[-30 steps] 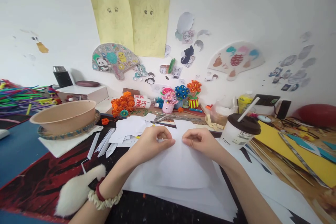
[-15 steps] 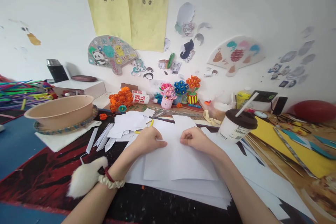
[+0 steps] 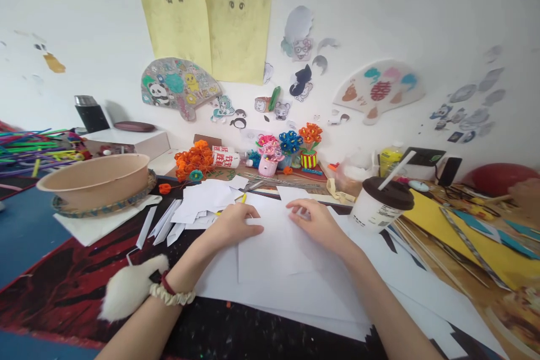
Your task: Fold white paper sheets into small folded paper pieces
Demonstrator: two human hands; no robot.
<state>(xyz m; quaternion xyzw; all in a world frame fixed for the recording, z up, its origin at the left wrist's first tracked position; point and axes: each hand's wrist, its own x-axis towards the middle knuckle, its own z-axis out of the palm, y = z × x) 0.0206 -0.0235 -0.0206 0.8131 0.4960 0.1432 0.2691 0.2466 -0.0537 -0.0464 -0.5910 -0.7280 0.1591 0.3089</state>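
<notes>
Left hand (image 3: 236,226): narrow curl being formed; grip not being shown clearly.
Right hand (image 3: 318,226): fingers being held loosely parted; contact unclear.
White sheet (image 3: 272,256): being framed between both hands; creasing being best avoided by light, even pressure.

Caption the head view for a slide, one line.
Left hand and right hand at a white sheet, between a beige basin and a lidded cup.

Left of the white paper cup with dark brown lid (image 3: 382,202), right hand (image 3: 314,225) now with fingers lifted and spread from their pinch, left hand (image 3: 236,226) slightly farther from the cup, top white paper sheet (image 3: 270,253) shifted, its left edge nearer the cup, blurred skin-toned shape (image 3: 525,194) newly appeared well right of the cup
</notes>
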